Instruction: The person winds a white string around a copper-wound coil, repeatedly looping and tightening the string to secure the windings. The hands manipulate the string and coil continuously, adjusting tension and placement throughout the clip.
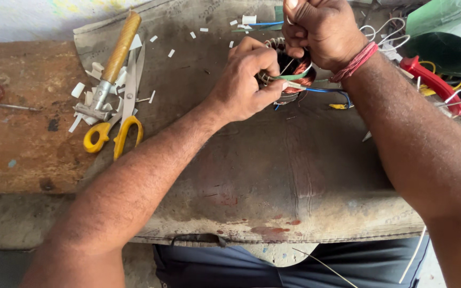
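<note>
The copper-wound coil [294, 72], banded green, sits between both hands: left hand [246, 80] grip pinching a white strip, right hand [324, 29] fisted on its top; scissors [121, 114] well left.

Both forearms bare, no sleeves in view. Red thread band [354, 62] wound several times round the right wrist. Dark blue-grey trousers [294, 266] worn below.
</note>
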